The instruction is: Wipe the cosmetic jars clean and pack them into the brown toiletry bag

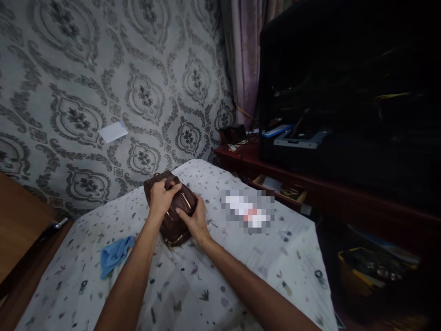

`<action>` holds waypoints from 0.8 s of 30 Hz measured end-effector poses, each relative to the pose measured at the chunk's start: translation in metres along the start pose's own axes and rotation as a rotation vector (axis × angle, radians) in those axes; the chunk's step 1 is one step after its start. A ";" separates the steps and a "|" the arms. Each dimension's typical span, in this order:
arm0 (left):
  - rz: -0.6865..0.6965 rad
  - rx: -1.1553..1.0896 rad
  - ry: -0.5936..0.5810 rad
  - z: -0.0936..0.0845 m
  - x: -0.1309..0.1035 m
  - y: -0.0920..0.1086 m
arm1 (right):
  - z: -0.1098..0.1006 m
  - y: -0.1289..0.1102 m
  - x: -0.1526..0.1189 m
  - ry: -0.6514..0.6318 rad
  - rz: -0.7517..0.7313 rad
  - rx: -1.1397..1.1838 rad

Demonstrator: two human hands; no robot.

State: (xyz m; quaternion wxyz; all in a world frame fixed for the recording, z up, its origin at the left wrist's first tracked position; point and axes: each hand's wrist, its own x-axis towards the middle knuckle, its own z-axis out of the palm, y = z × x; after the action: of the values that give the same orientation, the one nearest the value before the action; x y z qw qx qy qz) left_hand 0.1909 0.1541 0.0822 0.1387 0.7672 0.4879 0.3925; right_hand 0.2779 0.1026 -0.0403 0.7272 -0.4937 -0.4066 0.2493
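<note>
A dark brown leather-like bag (172, 226) with gold zips lies on the white patterned sheet (241, 280). My left hand (161, 200) is closed on its upper part, thumb reaching across near the strap. My right hand (199, 218) grips the bag's right side, with the thumb on the front near a zip and the fingers round the far edge. What is inside the bag is hidden. A crumpled blue cloth (116, 254) rests on the sheet to the left of my left forearm.
A blurred-out white and red item (246, 210) lies right of the bag. Beyond the sheet's right edge, a drawer (298, 198) stands pulled out below a dark red desk (241, 153). A wooden panel (24, 225) is at the left; patterned wallpaper (144, 92) rises behind.
</note>
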 end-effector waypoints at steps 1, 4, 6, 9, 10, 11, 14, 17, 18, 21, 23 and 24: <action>-0.011 -0.033 0.008 0.000 0.000 0.001 | -0.001 -0.001 0.001 -0.007 0.021 0.039; -0.039 -0.120 0.022 -0.001 -0.001 0.003 | -0.006 -0.003 0.007 -0.033 0.064 0.174; -0.054 -0.157 0.028 -0.002 -0.001 0.004 | -0.007 -0.004 0.010 -0.035 0.052 0.217; -0.070 -0.194 0.040 -0.001 -0.002 0.006 | -0.007 -0.002 0.012 -0.027 0.021 0.197; -0.073 -0.202 0.041 -0.001 -0.002 0.007 | -0.007 -0.001 0.012 -0.027 0.015 0.187; -0.074 -0.209 0.041 -0.001 -0.003 0.007 | -0.007 0.000 0.012 -0.026 0.011 0.179; -0.068 -0.220 0.035 0.000 -0.005 0.009 | -0.005 0.003 0.011 -0.018 0.002 0.163; -0.002 -0.226 -0.006 -0.001 -0.008 0.009 | -0.004 0.005 0.011 -0.015 -0.005 0.143; 0.037 -0.223 -0.027 -0.002 -0.008 0.009 | -0.004 0.006 0.010 -0.015 -0.004 0.137; 0.148 -0.169 -0.083 -0.004 -0.007 0.009 | -0.004 0.007 0.010 -0.018 0.002 0.133; 0.181 -0.080 -0.107 -0.005 -0.007 0.010 | -0.004 0.007 0.011 -0.018 -0.002 0.140; 0.195 -0.019 -0.107 -0.006 -0.008 0.012 | -0.004 0.008 0.011 -0.016 -0.006 0.145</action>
State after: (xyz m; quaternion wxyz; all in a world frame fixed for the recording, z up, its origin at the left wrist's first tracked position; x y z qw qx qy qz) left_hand 0.1925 0.1405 0.0895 0.1329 0.8296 0.3992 0.3671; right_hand 0.2878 0.1122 -0.0441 0.7586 -0.4364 -0.3948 0.2799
